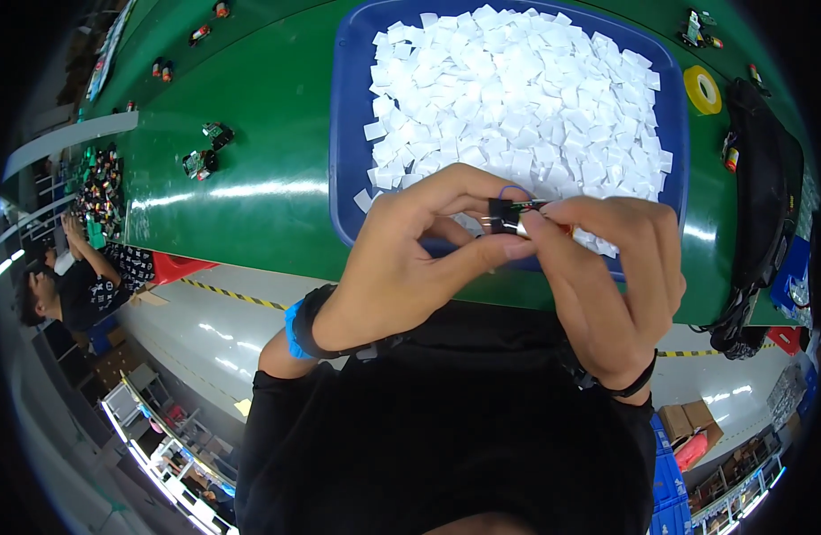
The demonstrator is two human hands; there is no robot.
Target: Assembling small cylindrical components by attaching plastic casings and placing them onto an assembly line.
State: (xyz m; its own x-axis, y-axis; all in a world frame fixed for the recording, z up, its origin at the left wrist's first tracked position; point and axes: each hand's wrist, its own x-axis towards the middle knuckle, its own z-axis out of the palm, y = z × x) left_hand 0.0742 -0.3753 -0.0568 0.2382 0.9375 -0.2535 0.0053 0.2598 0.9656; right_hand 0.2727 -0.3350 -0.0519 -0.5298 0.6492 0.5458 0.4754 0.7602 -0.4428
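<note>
Black shirt point(446, 419) fills the foreground, nearest the lens, as two bare hands meet over the near edge of a blue tray point(341, 134) heaped with white squares point(517, 98) on a green desk point(268, 160). At left, two loose circuit assemblies point(199, 164) lie close together on the desk. The left hand point(388, 250) has thumb and forefinger clamped on the left end of a small electronic assembly point(510, 214), held between the hands above the tray's near side; the right hand point(620, 267) pinches its right end, those fingers drawn together.

The piece looks light and mostly stiff. Its black block point(499, 216), at left, is likely the surest hold; a thin blue wire point(515, 188) arching above looks soft and easily pulled loose. Farther right, the narrow board point(531, 204) would best be taken by its edges, and the pale cylinder point(521, 229) below it may prove slippery.

Hard to make out, far left: a co-worker point(72, 285) and a parts pile point(100, 192), shrunken and bent by the fisheye. At center, where the wire ends cannot be told. To the right, fingers cover the assembly's far end, leaving an orange patch point(567, 229).
</note>
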